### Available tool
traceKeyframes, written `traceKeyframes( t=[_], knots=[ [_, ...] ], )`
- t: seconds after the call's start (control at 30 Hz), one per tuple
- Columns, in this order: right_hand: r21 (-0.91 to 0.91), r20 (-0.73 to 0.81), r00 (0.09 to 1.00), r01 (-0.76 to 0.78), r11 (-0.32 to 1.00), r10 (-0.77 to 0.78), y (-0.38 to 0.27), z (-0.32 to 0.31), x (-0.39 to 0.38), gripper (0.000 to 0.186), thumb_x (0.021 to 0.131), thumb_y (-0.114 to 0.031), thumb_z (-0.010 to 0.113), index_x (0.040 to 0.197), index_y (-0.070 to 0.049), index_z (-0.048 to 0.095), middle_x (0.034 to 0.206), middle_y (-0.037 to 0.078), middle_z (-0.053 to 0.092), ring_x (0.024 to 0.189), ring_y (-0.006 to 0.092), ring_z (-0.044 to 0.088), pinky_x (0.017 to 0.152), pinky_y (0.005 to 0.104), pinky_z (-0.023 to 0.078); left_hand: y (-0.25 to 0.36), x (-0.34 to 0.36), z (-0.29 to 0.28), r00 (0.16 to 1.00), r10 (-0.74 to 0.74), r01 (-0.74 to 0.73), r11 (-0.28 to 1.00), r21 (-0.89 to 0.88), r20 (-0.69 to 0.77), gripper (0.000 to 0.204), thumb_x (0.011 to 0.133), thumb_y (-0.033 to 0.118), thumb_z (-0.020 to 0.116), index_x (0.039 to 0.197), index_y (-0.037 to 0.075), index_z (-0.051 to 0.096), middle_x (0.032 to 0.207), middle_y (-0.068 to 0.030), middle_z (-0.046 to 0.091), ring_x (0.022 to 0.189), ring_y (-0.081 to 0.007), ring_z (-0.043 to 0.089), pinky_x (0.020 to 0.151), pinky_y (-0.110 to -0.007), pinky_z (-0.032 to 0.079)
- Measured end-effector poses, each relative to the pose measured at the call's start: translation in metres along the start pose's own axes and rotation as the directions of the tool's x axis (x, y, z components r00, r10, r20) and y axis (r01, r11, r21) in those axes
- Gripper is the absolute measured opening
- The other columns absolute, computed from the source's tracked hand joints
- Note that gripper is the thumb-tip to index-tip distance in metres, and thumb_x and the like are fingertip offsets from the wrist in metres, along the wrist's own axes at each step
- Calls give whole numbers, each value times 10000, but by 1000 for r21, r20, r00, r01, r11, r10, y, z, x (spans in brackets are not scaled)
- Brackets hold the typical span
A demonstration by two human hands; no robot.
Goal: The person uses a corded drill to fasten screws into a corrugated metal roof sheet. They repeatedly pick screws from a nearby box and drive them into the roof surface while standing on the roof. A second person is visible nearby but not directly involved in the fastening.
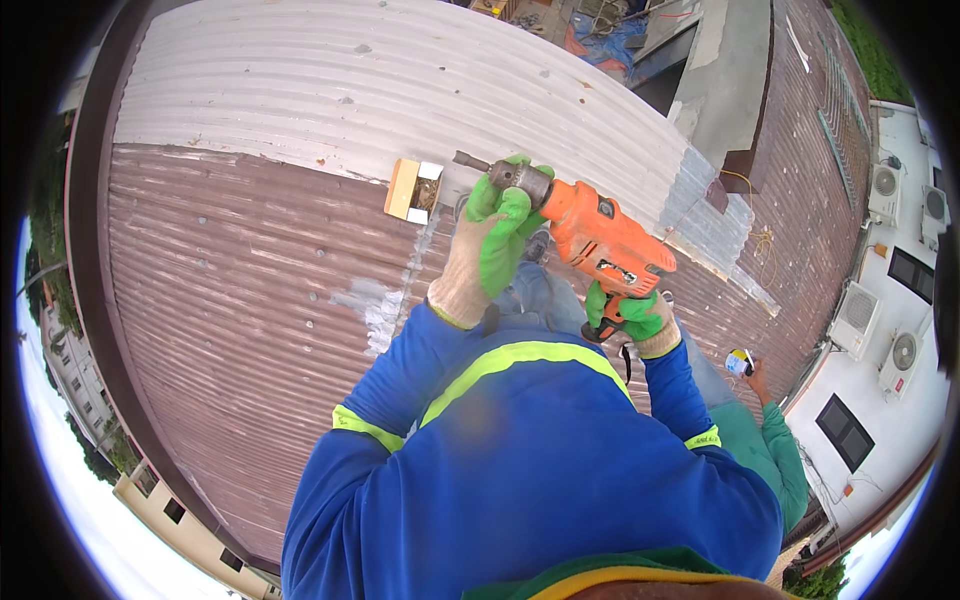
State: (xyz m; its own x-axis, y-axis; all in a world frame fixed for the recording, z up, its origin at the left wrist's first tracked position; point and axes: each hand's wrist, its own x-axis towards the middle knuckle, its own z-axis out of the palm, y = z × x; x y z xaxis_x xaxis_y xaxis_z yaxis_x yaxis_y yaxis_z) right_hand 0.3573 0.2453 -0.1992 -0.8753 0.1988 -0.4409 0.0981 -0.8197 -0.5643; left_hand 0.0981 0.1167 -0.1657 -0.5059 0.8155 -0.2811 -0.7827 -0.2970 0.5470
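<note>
An orange power drill point(608, 245) is held up in front of my body, its nose pointing to the left. Around the dark metal chuck point(522, 184) wrap the fingers of my left hand point(488, 240), in a cream and green work glove. A short dark socket-like bit point(470, 160) sticks out of the chuck. My right hand point(645, 322), gloved the same way, is closed round the drill's rear handle; whether a finger presses the trigger is hidden. Just left of my left hand, an open carton point(413, 190) with small pieces inside lies on the roof.
Underfoot is a corrugated metal roof, with brown sheets point(230, 290) and paler sheets point(300, 90) overlapping. At right, a co-worker in a green sleeve point(790, 455) holds a small can point(739, 362). Beyond stands a white wall point(880, 385) with several air-conditioner units; a roof opening point(663, 85) lies at the top.
</note>
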Motion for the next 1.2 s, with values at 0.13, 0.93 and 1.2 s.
traceKeyframes(
  t=[0.13, 0.93, 1.2],
  knots=[
    [-201, -97, 995, -31, 979, 11, -13, 6, 0, 605, 810, -172, 890, 1341, -13, 648, 996, 132, 750, 809, 240, 722, 664, 380, 585, -14, 1, -1, 994, -39, 43, 999, 34, -101, 554, 1109, 332, 636, 1550, 53, 449, 1364, -97, 614, 1335, -248, 606, 1147, -477, 508],
    [-837, -544, 824, -546, -34, 156, 366, -255, 260, 923, 848, -261, 809, 1656, -178, 369, 1195, 213, 735, 1090, 409, 722, 911, 503, 588, -364, 96, -539, 324, -783, 673, 585, -452, -531, 333, 936, 268, 826, 1131, 41, 678, 1021, -107, 722, 903, -250, 719, 803, -420, 604],
    [-814, -572, 776, -577, -65, 266, 377, -273, 287, 954, 834, -224, 831, 1660, -156, 358, 1268, 186, 712, 1192, 380, 679, 999, 476, 562, -385, 103, -576, 345, -742, 641, 633, -434, -574, 291, 975, 291, 782, 1094, 44, 688, 1015, -113, 711, 922, -275, 702, 830, -428, 588]
  ],
)
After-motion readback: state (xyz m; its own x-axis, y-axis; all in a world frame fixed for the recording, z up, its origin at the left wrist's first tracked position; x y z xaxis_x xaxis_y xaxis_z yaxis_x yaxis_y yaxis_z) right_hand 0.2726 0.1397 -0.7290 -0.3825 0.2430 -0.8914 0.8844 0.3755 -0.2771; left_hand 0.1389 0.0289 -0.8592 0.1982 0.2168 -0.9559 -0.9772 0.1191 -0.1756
